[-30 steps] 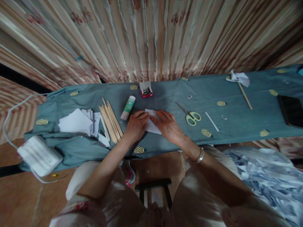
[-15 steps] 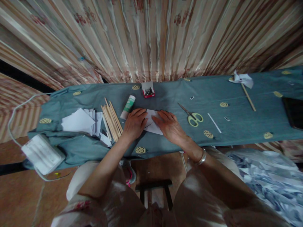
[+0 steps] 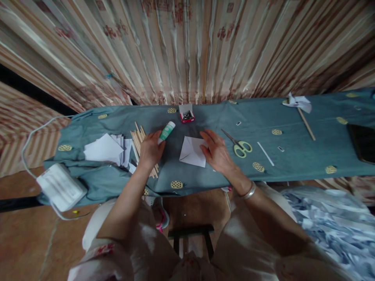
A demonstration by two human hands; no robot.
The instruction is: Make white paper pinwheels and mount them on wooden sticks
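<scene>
A folded white paper lies on the blue cloth-covered table in front of me. My right hand rests on the paper's right edge with its fingers stretched out flat. My left hand has left the paper and is closed round the lower end of a green and white glue stick, whose cap points up and to the right. Under and beside my left hand lies a bundle of wooden sticks.
A stack of white sheets lies left of the sticks. Green-handled scissors, a white strip and a red box of staples lie nearby. A paper pinwheel lies far right, near a dark phone. A white adapter sits at the left edge.
My left hand lifted off the folded paper, moved left and took hold of the glue stick. My right hand slid to the paper's right edge, leaving the paper uncovered.
</scene>
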